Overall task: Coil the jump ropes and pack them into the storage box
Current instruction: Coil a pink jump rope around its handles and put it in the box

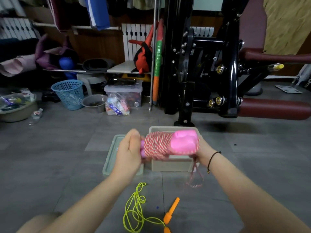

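Observation:
A red-and-white striped jump rope [156, 145] is wound around its pink handles [183, 142] into a bundle that I hold just above the beige storage box [171, 163]. My left hand [129, 152] grips the bundle's left end. My right hand [202, 150] holds the right end, mostly hidden behind the pink handles. A loose loop of the striped rope hangs down past the box's right side. A yellow-green jump rope [136, 209] with orange handles [171, 209] lies uncoiled on the floor near me.
The box's translucent lid [109, 158] lies flat on the grey tiled floor left of the box. A black exercise machine [202, 73] stands behind it. A blue basket [69, 94], a grey bowl [94, 103] and a clear bin [123, 92] sit farther back left.

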A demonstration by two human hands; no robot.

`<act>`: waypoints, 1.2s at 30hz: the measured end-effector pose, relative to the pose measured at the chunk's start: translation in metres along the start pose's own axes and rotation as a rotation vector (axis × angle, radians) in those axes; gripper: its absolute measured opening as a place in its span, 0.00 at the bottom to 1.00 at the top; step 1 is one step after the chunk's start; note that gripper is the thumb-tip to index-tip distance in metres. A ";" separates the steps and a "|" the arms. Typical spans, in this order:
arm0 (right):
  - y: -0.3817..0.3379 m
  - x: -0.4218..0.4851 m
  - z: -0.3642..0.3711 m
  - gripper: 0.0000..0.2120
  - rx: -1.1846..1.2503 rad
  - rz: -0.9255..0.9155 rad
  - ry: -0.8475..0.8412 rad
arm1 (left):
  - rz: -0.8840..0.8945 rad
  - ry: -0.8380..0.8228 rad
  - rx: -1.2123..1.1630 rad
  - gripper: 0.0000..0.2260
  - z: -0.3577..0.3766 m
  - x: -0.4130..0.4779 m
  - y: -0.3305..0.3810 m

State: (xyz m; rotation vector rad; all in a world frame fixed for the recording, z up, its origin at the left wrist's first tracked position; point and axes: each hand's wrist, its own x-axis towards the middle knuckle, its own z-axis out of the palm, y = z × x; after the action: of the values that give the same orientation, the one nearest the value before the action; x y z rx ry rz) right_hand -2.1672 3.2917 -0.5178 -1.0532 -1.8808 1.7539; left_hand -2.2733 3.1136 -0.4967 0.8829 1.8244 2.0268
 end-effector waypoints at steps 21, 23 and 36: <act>-0.047 -0.071 0.037 0.22 -1.227 -0.928 -0.015 | 0.216 -0.221 1.061 0.11 0.008 0.040 -0.035; -0.053 -0.064 0.025 0.24 -1.210 -0.967 0.111 | 0.289 -0.396 1.101 0.16 0.009 0.032 -0.032; -0.048 -0.045 0.025 0.17 -0.688 -0.403 -0.261 | -0.033 0.146 -0.141 0.16 0.005 0.010 0.011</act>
State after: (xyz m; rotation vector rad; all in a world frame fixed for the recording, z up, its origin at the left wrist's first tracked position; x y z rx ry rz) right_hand -2.1686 3.2446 -0.4656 -0.5744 -2.7292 1.0688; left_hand -2.2755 3.1217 -0.4839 0.6777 1.7291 2.2201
